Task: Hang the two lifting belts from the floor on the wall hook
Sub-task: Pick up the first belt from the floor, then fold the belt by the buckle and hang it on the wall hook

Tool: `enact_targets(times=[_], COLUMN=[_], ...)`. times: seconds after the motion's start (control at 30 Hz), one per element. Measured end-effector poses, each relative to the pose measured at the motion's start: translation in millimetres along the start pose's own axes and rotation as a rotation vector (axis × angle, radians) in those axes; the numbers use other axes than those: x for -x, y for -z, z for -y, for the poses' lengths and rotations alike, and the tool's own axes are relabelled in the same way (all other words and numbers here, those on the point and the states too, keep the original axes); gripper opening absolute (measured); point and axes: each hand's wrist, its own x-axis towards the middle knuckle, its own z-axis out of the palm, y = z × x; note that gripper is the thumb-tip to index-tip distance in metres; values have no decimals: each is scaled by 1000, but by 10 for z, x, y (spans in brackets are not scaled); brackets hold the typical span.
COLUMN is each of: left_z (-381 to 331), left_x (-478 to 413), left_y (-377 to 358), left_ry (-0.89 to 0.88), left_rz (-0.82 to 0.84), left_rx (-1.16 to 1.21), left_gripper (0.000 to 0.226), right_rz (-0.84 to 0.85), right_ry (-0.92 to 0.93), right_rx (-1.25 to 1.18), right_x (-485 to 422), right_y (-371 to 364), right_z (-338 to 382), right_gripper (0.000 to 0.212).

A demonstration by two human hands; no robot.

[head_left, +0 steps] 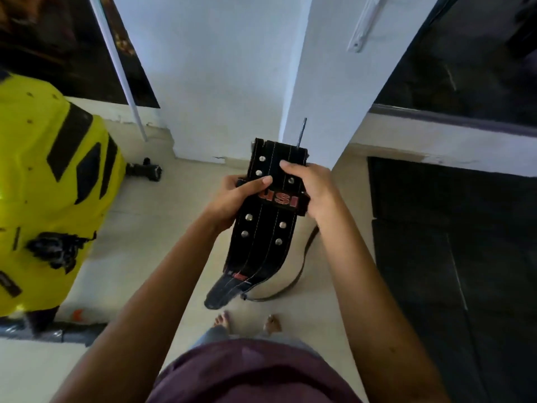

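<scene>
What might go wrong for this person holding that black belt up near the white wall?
The black studded leather lifting belt is held by the left hand and right hand near its top only, so its long tail may swing or slip. The thin metal wall hook looks narrow, so the belt could miss it. A thin brown strap trails near the bare feet, a possible trip hazard.

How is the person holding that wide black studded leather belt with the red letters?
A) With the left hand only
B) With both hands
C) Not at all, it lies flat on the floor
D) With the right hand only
B: the left hand and the right hand grip opposite sides of the wide black studded leather belt, its tail hanging toward the floor.
</scene>
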Motion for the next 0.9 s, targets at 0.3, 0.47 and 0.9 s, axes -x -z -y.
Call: enact_targets(times=[0.3,0.47,0.9], left_z=[-382,-422,-361], left_x=[262,261,254], left_y=[-73,-34,-151], left_ry=[-221,-270,-242], left_rz=[-82,-210,-223], left_rx=[-69,-26,55], left_gripper=[13,18,18], right_rz=[259,345,319], right_ry=[91,117,235], right_rx=[-37,-10,106], right_x=[301,606,420], right_y=[32,-61,72], right_z=[134,-353,52], right_gripper=[38,32,44])
